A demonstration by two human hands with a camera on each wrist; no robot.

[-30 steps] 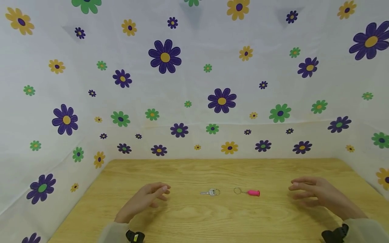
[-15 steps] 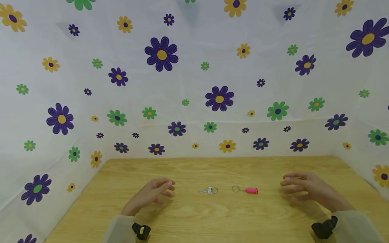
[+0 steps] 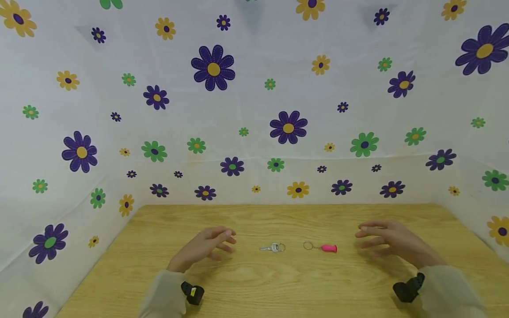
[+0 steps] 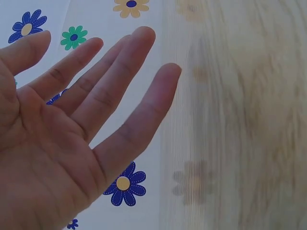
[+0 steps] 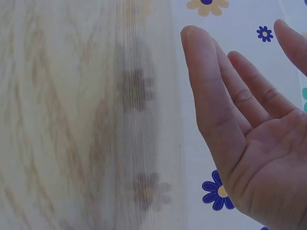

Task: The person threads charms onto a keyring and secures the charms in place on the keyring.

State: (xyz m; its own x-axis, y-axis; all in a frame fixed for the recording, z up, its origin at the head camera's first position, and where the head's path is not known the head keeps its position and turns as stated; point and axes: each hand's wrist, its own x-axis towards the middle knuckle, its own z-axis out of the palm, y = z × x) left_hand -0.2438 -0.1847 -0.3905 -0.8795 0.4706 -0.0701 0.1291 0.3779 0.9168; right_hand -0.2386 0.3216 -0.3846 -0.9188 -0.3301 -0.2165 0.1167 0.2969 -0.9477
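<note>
A silver key [image 3: 270, 248] with a small split ring lies on the wooden table, its blade pointing left. To its right lies a pink keychain [image 3: 328, 248], whose short chain and metal ring point toward the key. My left hand [image 3: 207, 245] is held left of the key, fingers relaxed and apart from it. On the other side, my right hand [image 3: 393, 240] is held right of the pink keychain, likewise touching nothing. Both wrist views show a bare palm with spread, loosely bent fingers: the left palm [image 4: 53, 148] and the right palm [image 5: 273, 158].
The light wood tabletop [image 3: 254, 287] reaches back to a white cloth [image 3: 246, 101] printed with purple, green and yellow flowers, which encloses the back and both sides. Black wrist cameras [image 3: 193, 293] are strapped at both beige sleeves.
Both hands have moved inward and slightly forward, the left to the right and the right to the left, nearer the key and keychain, which stay put. The head view has shifted slightly.
</note>
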